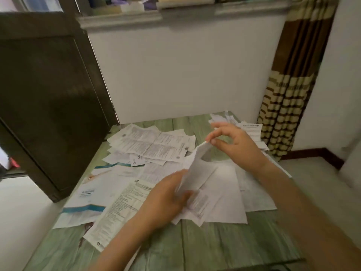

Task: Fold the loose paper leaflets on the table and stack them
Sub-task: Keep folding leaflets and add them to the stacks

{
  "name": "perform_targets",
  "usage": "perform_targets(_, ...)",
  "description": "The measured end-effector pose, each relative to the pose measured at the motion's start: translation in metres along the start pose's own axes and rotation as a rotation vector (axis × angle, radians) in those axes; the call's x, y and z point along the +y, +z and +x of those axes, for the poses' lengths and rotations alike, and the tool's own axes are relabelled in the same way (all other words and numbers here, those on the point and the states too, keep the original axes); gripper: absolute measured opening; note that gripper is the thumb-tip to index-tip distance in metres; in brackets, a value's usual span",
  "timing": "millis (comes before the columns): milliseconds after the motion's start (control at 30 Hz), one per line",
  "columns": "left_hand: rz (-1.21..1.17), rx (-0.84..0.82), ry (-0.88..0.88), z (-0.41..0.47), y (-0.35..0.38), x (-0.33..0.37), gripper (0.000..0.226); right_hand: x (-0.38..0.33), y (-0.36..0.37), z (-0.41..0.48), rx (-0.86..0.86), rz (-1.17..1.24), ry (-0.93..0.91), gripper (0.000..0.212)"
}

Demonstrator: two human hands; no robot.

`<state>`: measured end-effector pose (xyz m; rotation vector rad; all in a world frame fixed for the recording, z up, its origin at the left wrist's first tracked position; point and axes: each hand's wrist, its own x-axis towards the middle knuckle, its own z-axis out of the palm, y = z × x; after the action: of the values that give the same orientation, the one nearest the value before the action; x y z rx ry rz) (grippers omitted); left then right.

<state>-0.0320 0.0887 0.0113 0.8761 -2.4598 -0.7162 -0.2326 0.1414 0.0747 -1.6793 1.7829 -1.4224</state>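
The green wood-grain bench [195, 247] carries a spread of paper. One white leaflet [197, 173] is held up off the bench surface, right of centre, standing roughly on edge and partly bent over on itself. On the right hand [236, 147], thumb and forefinger pinch the leaflet's upper corner, and the remaining fingers [218, 126] are raised and loosely spread above it. On the left hand [166, 200], the fingers are curled about the leaflet's lower part with the thumb on its near face. This hand is blurred, so the exact finger placement cannot be told. Directly under the held leaflet lie plain white sheets [226, 194], flat on the bench and overlapping. Left of the left hand, a printed sheet [119, 210] with dense text lies at an angle, its near corner toward the bench's front. It overlaps a large leaflet with a teal band [86, 194] at the left edge. Farther back on the left, a heap of unfolded leaflets [148, 143] lies in disorder, the sheets overlapping. At the far right corner, behind the right hand, sits a smaller pile of papers [252, 130]; whether these are folded cannot be told. A dark door [48, 94] stands left of the bench, a white wall [185, 65] is behind it, and a brown-and-cream striped curtain [289, 94] hangs at the right.
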Motion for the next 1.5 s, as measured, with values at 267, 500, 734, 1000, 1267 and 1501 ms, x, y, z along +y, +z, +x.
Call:
perform_targets(267,-0.63,0.302,-0.269,0.01,-0.051,0.027,0.018,-0.07,-0.017,0.036,0.194,-0.077,-0.046,0.065)
perform_targets(500,-0.907,0.179,-0.328,0.02,-0.108,0.033,0.012,-0.051,-0.005,0.024,0.051,0.378,0.387,0.064)
perform_targets(734,-0.791,0.056,-0.308,0.008,-0.121,0.019,0.021,-0.032,-0.001,0.009,-0.031,0.515,0.425,0.03)
perform_targets(1000,-0.773,0.13,-0.363,-0.005,-0.113,0.001,0.01,-0.016,0.004,-0.006,-0.116,0.513,0.376,0.025)
perform_targets(1267,-0.664,0.026,-0.252,-0.013,-0.122,-0.001,0.044,-0.038,-0.01,-0.008,-0.131,0.177,0.343,0.029)
perform_targets(1501,-0.589,-0.108,-0.159,-0.013,-0.107,0.013,0.022,-0.069,0.023,-0.014,-0.791,-0.049,0.344,0.031)
